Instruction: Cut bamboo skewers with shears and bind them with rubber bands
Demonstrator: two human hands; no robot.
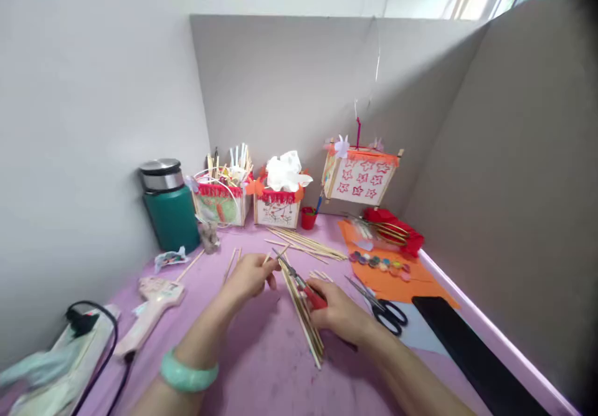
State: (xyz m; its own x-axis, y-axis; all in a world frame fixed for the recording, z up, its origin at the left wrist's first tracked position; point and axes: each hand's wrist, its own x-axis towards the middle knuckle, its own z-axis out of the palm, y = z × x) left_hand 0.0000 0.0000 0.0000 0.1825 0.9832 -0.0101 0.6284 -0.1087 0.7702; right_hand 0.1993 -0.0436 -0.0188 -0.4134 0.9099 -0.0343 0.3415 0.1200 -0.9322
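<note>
My left hand point(255, 274) is closed in a pinch on a thin wooden stick point(268, 258), most of which its fingers hide. My right hand point(339, 309) is wrapped round red-handled pliers point(301, 282). Their long, narrow metal jaws point up and left, with the tips close to my left fingertips. Whether the jaws touch the stick, I cannot tell. Below the pliers, a bundle of wooden sticks point(306, 329) lies slantwise on the purple tablecloth point(261, 360). More long sticks point(308, 241) lie farther back, and a few short pieces point(321, 275) are near the pliers.
Black-handled scissors point(380, 307) lie right of my right hand. A glue gun point(152, 313), a power strip point(70, 354) and a green bottle point(170, 207) stand or lie left. Decorated boxes point(278, 210) line the back, beside a hanging lantern point(362, 176). Paint pots point(380, 263) rest on orange paper.
</note>
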